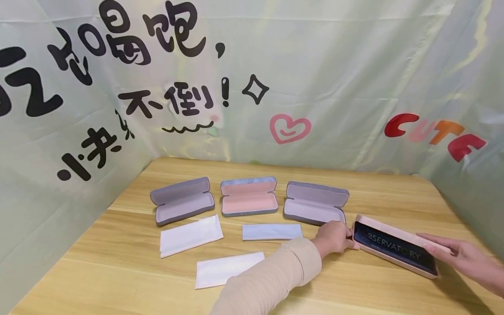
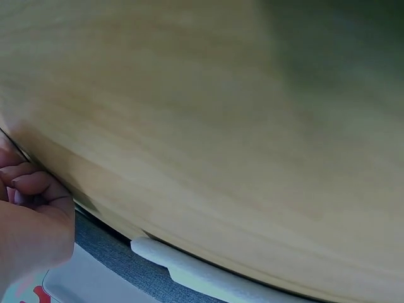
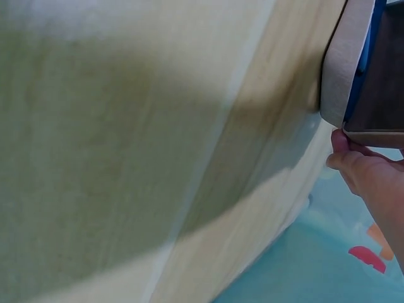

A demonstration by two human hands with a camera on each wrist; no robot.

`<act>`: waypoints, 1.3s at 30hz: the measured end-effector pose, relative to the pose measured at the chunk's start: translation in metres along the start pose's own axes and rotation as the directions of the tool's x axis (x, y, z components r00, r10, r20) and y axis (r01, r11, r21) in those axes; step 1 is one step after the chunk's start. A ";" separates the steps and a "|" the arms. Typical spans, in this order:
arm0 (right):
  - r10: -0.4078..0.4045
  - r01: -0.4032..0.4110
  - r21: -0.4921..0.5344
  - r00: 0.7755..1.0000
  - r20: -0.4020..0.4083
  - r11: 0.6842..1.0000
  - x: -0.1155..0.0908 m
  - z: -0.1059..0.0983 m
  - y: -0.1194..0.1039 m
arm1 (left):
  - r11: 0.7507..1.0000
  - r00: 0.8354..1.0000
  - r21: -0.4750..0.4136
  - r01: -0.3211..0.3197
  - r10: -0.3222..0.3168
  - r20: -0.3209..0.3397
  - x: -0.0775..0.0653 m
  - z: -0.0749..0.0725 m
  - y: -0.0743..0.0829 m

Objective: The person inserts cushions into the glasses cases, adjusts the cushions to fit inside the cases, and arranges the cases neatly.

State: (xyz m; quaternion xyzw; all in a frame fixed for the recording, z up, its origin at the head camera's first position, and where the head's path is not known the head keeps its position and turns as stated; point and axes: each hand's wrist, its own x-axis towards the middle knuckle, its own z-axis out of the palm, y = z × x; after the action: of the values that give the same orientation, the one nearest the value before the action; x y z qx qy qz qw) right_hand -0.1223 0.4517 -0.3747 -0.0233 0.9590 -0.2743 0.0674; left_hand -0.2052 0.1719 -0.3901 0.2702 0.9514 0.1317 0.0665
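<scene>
Now | left hand (image 1: 334,236) pinches pink-edged box (image 1: 393,248) at left end | right hand (image 1: 464,261) grips right end | box between hands

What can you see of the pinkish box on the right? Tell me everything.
The box is long and narrow, with smooth-looking pale pink sides framing a dark face where pale letters read OBSERVATORY, the first faint. It lies slantwise, lettered face toward the head camera, right of the rightmost case. The right hand grips its right end; the left hand touches its left end. Whether it rests on the table is unclear.
</scene>
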 end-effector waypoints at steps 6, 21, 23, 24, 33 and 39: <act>-0.024 0.021 -0.034 0.997 -0.079 0.999 -0.002 0.003 -0.001 | 1.000 1.000 -0.023 0.016 -0.016 -0.008 -0.006 -0.006 0.003; -0.079 0.071 -0.054 0.982 -0.170 0.996 -0.006 0.009 0.002 | 0.997 0.998 -0.033 0.066 -0.066 0.004 -0.005 -0.004 0.006; -0.089 0.080 -0.054 0.979 -0.183 0.995 -0.006 0.009 0.002 | 0.997 0.998 -0.038 0.069 -0.069 0.005 -0.005 -0.004 0.007; -0.100 0.091 -0.054 0.976 -0.191 0.994 -0.006 0.010 0.002 | 0.997 0.997 -0.039 0.071 -0.071 0.005 -0.005 -0.004 0.007; -0.117 0.093 -0.112 0.964 -0.237 0.989 -0.005 0.015 0.000 | 0.997 0.997 -0.024 0.072 -0.072 0.002 -0.005 -0.003 0.006; -0.138 0.103 -0.144 0.957 -0.255 0.984 -0.004 0.019 0.002 | 0.996 0.996 -0.011 0.084 -0.084 0.004 -0.004 -0.003 0.006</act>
State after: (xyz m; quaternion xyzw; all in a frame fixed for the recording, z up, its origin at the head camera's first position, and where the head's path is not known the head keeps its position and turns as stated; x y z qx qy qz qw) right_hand -0.1158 0.4436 -0.3908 -0.0494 0.9719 -0.2160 -0.0794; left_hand -0.1993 0.1738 -0.3854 0.2300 0.9611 0.1336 0.0751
